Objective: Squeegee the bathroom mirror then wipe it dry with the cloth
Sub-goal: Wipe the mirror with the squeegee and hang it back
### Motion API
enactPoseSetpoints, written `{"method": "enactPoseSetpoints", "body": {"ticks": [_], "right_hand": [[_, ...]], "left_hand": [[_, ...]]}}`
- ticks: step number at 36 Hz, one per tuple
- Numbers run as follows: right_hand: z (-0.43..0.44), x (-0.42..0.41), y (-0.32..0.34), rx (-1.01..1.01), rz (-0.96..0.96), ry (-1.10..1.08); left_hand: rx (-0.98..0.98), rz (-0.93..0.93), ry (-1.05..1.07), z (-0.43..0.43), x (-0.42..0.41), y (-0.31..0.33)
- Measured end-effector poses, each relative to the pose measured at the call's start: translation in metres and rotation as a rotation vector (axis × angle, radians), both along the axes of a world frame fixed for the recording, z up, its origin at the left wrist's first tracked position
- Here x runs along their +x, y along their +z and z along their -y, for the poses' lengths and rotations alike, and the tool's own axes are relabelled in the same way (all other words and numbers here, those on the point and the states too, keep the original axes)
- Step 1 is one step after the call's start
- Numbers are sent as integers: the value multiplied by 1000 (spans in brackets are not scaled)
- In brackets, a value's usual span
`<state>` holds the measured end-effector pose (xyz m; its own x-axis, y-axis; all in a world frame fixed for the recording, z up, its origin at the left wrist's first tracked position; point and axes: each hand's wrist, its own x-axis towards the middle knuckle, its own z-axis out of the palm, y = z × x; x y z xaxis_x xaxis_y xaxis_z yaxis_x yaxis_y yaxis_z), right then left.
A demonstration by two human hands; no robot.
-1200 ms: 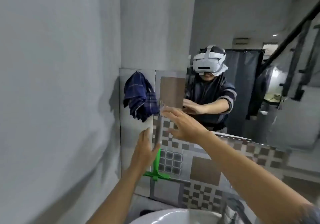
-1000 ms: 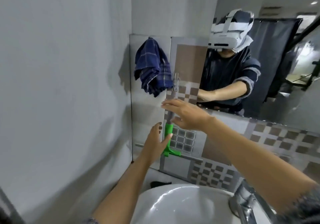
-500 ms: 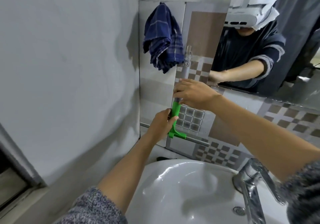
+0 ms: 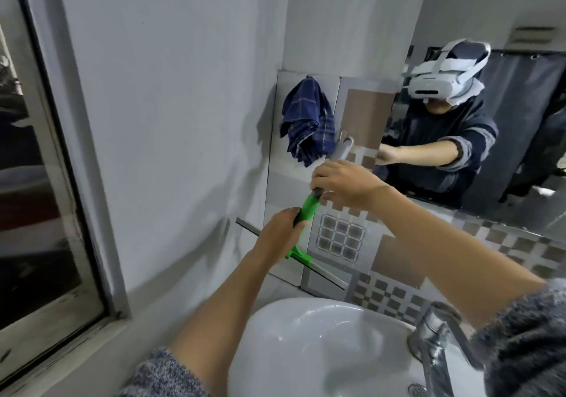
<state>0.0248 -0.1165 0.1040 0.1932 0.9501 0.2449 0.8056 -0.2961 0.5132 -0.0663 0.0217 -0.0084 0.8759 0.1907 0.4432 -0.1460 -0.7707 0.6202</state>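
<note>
A green squeegee [image 4: 309, 205] with a grey upper handle hangs against the tiled wall left of the mirror [image 4: 505, 120]. My left hand [image 4: 280, 232] is closed around its green lower handle, just above the blade bar [image 4: 324, 271]. My right hand [image 4: 343, 183] grips the grey handle higher up, under the wall hook. A dark blue checked cloth [image 4: 306, 120] hangs on the wall above and to the left of both hands. The mirror shows a person with a headset and an outstretched arm.
A white sink [image 4: 321, 350] sits below my arms, with a chrome tap [image 4: 441, 341] at its right. A grey wall fills the left, with a dark window [image 4: 36, 182] at the far left. Patterned tiles [image 4: 389, 289] run under the mirror.
Both hands went from open and reaching to closed on the squeegee handle. The squeegee now tilts away from the wall. The camera dropped toward the sink, then rose and turned left.
</note>
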Motion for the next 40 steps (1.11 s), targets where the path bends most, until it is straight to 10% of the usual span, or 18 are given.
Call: {"method": "enactPoseSetpoints", "body": {"ticks": [14, 27, 40], "right_hand": [[104, -70, 44, 462, -144, -233], [182, -89, 87, 754, 232, -445], [203, -48, 244, 812, 446, -542]], "left_hand": [[315, 481, -121, 40, 2, 109], [634, 783, -367, 128, 10, 222], [120, 1057, -144, 185, 56, 335]]}}
